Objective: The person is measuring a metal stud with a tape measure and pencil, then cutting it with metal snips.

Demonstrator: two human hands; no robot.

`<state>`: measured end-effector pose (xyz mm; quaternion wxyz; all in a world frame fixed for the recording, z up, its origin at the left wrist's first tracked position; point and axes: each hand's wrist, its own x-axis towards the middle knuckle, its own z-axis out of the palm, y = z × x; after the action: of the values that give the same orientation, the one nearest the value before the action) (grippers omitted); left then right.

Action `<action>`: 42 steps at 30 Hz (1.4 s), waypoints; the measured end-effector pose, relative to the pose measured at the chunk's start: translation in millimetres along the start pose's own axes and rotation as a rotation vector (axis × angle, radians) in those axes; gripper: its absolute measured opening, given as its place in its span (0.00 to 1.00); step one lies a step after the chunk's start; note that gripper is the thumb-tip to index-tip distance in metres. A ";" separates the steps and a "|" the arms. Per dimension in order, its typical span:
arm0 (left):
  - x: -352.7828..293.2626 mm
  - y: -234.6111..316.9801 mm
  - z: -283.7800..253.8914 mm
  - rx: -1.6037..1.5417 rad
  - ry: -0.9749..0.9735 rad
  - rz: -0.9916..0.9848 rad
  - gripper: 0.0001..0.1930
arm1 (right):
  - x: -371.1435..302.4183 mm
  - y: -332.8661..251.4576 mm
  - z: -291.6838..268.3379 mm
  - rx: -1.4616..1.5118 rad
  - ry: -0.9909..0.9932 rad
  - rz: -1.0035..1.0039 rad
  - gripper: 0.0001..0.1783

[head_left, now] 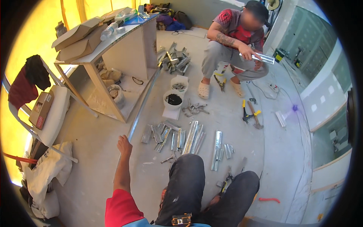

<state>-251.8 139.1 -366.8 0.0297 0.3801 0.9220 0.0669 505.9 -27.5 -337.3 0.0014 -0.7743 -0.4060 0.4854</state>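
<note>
My left hand (124, 145) is closed on a long, thin metal profile (143, 102), which runs from beside it toward the far pile of metal offcuts (177, 60). My right hand is out of view. In front of my knees lie several short shiny metal channel pieces (193, 138), with a longer channel (216, 151) to their right. Small locking clamps (195, 108) rest beyond them. Across from me a squatting person holds a short metal channel (267, 58) in both hands.
Two white buckets (173, 100) (179, 84) of small parts stand mid-floor. A wooden-framed table (87, 56) and a chair (56, 109) are at the left. Right of centre lie a hammer (255, 118) and a yellow-black tool (247, 113). Cables cross the right floor.
</note>
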 end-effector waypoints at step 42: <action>-213.2 -110.6 -147.0 -0.353 0.516 0.047 0.26 | -188.7 -379.0 -196.9 0.052 0.932 -1.719 0.24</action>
<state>-193.3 -103.6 -236.6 -0.1414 0.3608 0.8642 0.3208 378.8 184.8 58.7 0.5323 -0.3282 -0.7799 -0.0269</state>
